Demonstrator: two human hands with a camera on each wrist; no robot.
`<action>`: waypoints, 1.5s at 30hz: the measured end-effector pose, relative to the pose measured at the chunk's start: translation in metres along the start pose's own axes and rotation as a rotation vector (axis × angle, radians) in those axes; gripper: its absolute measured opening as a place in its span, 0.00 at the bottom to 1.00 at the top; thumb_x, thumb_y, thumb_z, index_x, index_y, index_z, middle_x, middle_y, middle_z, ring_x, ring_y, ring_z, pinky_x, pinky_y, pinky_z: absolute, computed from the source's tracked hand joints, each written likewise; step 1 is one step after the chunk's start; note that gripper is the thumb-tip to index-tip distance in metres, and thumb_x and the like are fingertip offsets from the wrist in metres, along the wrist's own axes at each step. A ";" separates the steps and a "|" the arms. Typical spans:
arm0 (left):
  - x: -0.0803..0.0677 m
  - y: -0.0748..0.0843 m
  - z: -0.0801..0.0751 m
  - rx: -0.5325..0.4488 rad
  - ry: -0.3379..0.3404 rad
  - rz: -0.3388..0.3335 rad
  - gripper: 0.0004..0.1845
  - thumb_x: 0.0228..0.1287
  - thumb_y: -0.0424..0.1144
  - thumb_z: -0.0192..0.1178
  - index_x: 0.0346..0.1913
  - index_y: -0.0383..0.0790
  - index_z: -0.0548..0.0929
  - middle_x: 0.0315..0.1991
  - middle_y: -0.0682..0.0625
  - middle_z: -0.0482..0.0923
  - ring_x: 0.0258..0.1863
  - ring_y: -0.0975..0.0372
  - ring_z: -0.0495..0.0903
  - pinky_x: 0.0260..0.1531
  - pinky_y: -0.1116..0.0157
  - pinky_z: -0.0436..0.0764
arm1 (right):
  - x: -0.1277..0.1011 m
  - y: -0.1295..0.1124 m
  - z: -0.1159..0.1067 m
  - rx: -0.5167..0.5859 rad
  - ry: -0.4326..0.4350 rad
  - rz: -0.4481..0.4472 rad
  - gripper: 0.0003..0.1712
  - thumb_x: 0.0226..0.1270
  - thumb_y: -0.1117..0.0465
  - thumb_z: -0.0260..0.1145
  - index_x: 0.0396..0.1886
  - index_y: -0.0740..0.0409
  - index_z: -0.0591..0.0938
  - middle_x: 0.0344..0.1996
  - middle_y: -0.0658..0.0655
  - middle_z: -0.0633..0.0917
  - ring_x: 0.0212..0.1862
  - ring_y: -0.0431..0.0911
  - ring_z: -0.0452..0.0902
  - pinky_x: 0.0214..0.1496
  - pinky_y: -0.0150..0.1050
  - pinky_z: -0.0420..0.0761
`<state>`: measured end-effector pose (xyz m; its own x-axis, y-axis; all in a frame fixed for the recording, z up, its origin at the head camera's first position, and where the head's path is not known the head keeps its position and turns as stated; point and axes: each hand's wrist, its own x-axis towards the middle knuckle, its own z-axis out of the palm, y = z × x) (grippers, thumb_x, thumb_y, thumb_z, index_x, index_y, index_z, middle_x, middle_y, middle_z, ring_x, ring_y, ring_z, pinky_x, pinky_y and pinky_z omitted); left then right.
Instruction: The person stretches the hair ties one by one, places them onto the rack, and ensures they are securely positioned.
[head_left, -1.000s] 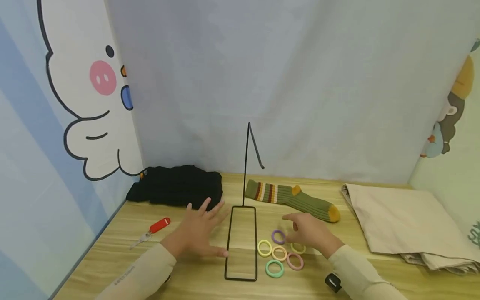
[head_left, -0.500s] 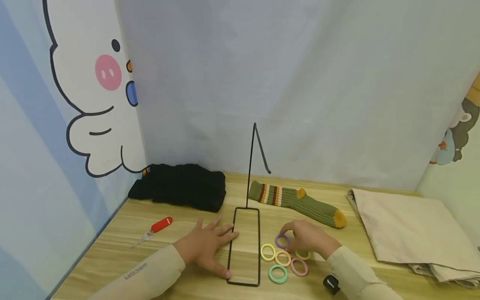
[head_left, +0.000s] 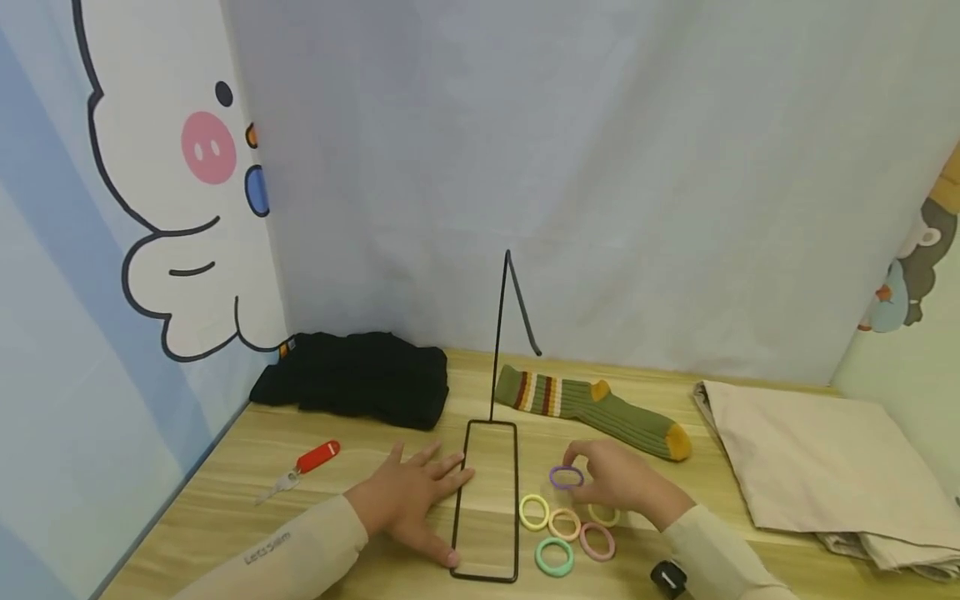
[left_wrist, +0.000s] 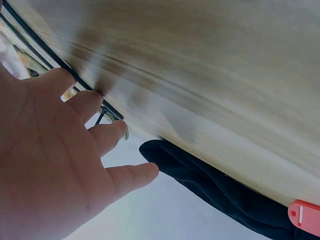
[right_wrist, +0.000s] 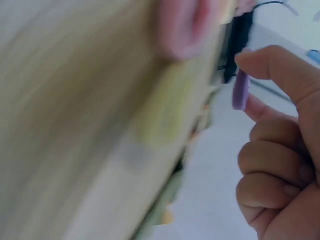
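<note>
My right hand [head_left: 622, 477] pinches a purple ring [head_left: 566, 477] between thumb and forefinger, its other fingers curled in, as the right wrist view shows. Around it on the table lie a light yellow ring [head_left: 534, 512], an orange ring [head_left: 565, 525], a pink ring [head_left: 597, 542] and a green ring [head_left: 554, 557]; another yellow ring [head_left: 604, 515] is partly hidden beneath the right hand. My left hand [head_left: 412, 504] spreads its fingers at the left side of a black wire stand [head_left: 516, 500], fingertips and thumb tip on its base frame. The stand's upright ends in a downward-slanting arm.
Behind the left hand lies a folded black cloth [head_left: 360, 375]. A key with a red tag [head_left: 318, 457] is at the left. A green striped sock [head_left: 600, 404] stretches behind the rings, and a folded beige cloth [head_left: 825, 467] lies at the right. A curtain [head_left: 600, 167] hangs behind the table.
My right hand has come down onto the purple ring and now tilts it up in a pinch. My left hand has moved toward me and right, onto the stand's base.
</note>
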<state>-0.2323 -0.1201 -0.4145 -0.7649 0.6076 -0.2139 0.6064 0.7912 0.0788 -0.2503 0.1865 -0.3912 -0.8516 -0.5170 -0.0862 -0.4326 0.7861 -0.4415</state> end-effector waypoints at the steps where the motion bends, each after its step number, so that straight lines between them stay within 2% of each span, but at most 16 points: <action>1: -0.001 0.001 0.001 -0.002 -0.001 0.000 0.56 0.37 0.81 0.51 0.72 0.61 0.53 0.73 0.54 0.51 0.72 0.49 0.48 0.60 0.34 0.50 | -0.004 -0.004 -0.002 0.008 0.019 -0.008 0.16 0.54 0.58 0.68 0.43 0.55 0.78 0.14 0.43 0.71 0.18 0.34 0.63 0.19 0.30 0.63; 4: -0.002 0.002 0.002 -0.009 -0.011 -0.008 0.56 0.37 0.82 0.50 0.72 0.61 0.52 0.73 0.54 0.51 0.72 0.49 0.47 0.60 0.34 0.50 | -0.019 -0.026 -0.011 0.017 0.118 -0.064 0.17 0.57 0.57 0.67 0.46 0.51 0.77 0.12 0.41 0.68 0.16 0.31 0.59 0.17 0.28 0.60; 6: -0.003 0.003 0.002 -0.007 -0.018 -0.015 0.56 0.37 0.82 0.50 0.72 0.62 0.52 0.73 0.55 0.50 0.72 0.49 0.47 0.60 0.34 0.50 | -0.030 -0.046 -0.017 0.014 0.241 -0.154 0.17 0.56 0.58 0.68 0.46 0.49 0.77 0.09 0.39 0.63 0.14 0.27 0.51 0.15 0.25 0.56; 8: -0.004 0.003 0.002 -0.003 -0.021 -0.021 0.56 0.37 0.82 0.50 0.72 0.62 0.51 0.73 0.55 0.50 0.72 0.49 0.47 0.60 0.35 0.51 | -0.040 -0.067 -0.025 -0.003 0.418 -0.314 0.16 0.55 0.59 0.68 0.44 0.50 0.77 0.08 0.40 0.56 0.14 0.27 0.41 0.14 0.22 0.50; 9: -0.004 0.003 0.002 -0.002 -0.022 -0.023 0.56 0.37 0.82 0.50 0.72 0.62 0.51 0.73 0.55 0.50 0.72 0.49 0.48 0.60 0.35 0.51 | -0.044 -0.078 -0.030 -0.021 0.517 -0.400 0.14 0.57 0.57 0.67 0.43 0.51 0.77 0.08 0.40 0.55 0.14 0.26 0.40 0.14 0.21 0.49; 13: -0.005 0.003 0.001 0.002 -0.013 -0.024 0.57 0.37 0.82 0.51 0.72 0.61 0.52 0.73 0.54 0.50 0.72 0.49 0.48 0.59 0.35 0.52 | -0.051 -0.117 -0.053 -0.104 0.912 -0.720 0.15 0.62 0.51 0.61 0.37 0.59 0.78 0.07 0.42 0.55 0.13 0.27 0.42 0.14 0.17 0.46; 15: -0.005 0.003 0.001 0.002 -0.014 -0.026 0.57 0.37 0.82 0.50 0.72 0.60 0.52 0.73 0.54 0.50 0.72 0.49 0.48 0.60 0.35 0.51 | -0.050 -0.132 -0.064 -0.130 1.040 -0.781 0.19 0.63 0.49 0.57 0.35 0.62 0.79 0.07 0.41 0.55 0.12 0.28 0.44 0.14 0.17 0.46; 17: -0.004 0.004 0.001 0.005 -0.015 -0.025 0.57 0.37 0.82 0.50 0.72 0.60 0.52 0.73 0.54 0.50 0.72 0.49 0.48 0.60 0.35 0.52 | -0.048 -0.143 -0.075 -0.161 1.131 -0.800 0.18 0.62 0.51 0.58 0.34 0.64 0.79 0.07 0.40 0.56 0.11 0.28 0.45 0.14 0.18 0.47; 20: -0.003 0.005 0.001 0.006 -0.015 -0.021 0.56 0.37 0.82 0.50 0.72 0.60 0.52 0.73 0.54 0.50 0.72 0.49 0.48 0.60 0.35 0.52 | -0.043 -0.150 -0.087 -0.200 1.177 -0.772 0.19 0.62 0.51 0.57 0.35 0.65 0.79 0.06 0.41 0.56 0.11 0.29 0.47 0.13 0.20 0.48; 23: -0.002 0.007 0.002 0.005 -0.016 -0.016 0.56 0.37 0.81 0.51 0.72 0.60 0.53 0.73 0.54 0.50 0.72 0.49 0.49 0.59 0.35 0.52 | -0.037 -0.150 -0.092 -0.228 1.173 -0.717 0.19 0.60 0.52 0.58 0.39 0.64 0.78 0.06 0.41 0.57 0.11 0.29 0.47 0.11 0.22 0.50; 27: -0.001 0.009 0.001 0.010 -0.030 -0.017 0.56 0.37 0.82 0.51 0.72 0.60 0.52 0.73 0.54 0.50 0.72 0.49 0.49 0.60 0.35 0.53 | -0.034 -0.146 -0.091 -0.220 1.110 -0.619 0.24 0.53 0.55 0.64 0.47 0.65 0.75 0.05 0.41 0.57 0.11 0.28 0.45 0.10 0.22 0.50; 30: -0.001 0.009 0.000 0.025 -0.037 -0.018 0.56 0.37 0.82 0.50 0.72 0.61 0.52 0.73 0.54 0.50 0.72 0.50 0.49 0.60 0.35 0.53 | -0.034 -0.140 -0.089 -0.189 1.062 -0.561 0.29 0.50 0.55 0.66 0.50 0.66 0.74 0.05 0.41 0.56 0.12 0.28 0.43 0.11 0.22 0.49; 34: -0.001 0.007 -0.001 0.040 -0.033 -0.017 0.56 0.38 0.82 0.49 0.72 0.60 0.51 0.73 0.54 0.49 0.72 0.49 0.49 0.59 0.35 0.53 | -0.035 -0.128 -0.085 -0.116 1.010 -0.543 0.30 0.52 0.54 0.68 0.52 0.65 0.73 0.05 0.42 0.55 0.13 0.28 0.41 0.12 0.23 0.49; 37: 0.000 0.006 -0.003 0.043 -0.030 -0.018 0.56 0.38 0.81 0.50 0.72 0.59 0.51 0.74 0.54 0.49 0.72 0.49 0.48 0.60 0.36 0.53 | -0.034 -0.114 -0.080 -0.045 0.954 -0.518 0.30 0.49 0.59 0.71 0.53 0.63 0.74 0.05 0.43 0.55 0.12 0.30 0.42 0.14 0.24 0.52; 39: 0.000 0.005 -0.004 0.045 -0.034 -0.021 0.56 0.39 0.81 0.50 0.72 0.59 0.51 0.74 0.54 0.49 0.72 0.49 0.48 0.60 0.36 0.53 | -0.033 -0.103 -0.075 0.034 0.866 -0.444 0.31 0.47 0.63 0.73 0.54 0.60 0.74 0.06 0.42 0.54 0.11 0.31 0.43 0.16 0.26 0.56; 45: 0.001 0.004 -0.004 0.043 -0.045 -0.020 0.56 0.39 0.80 0.51 0.72 0.59 0.51 0.74 0.54 0.49 0.73 0.50 0.47 0.60 0.36 0.53 | -0.026 -0.060 -0.056 0.442 0.396 -0.090 0.32 0.53 0.62 0.71 0.59 0.56 0.71 0.10 0.44 0.55 0.13 0.35 0.48 0.23 0.33 0.65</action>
<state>-0.2312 -0.1157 -0.4105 -0.7673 0.5868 -0.2588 0.6003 0.7991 0.0320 -0.2188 0.1717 -0.3125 -0.8996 -0.3425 0.2710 -0.4165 0.4858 -0.7684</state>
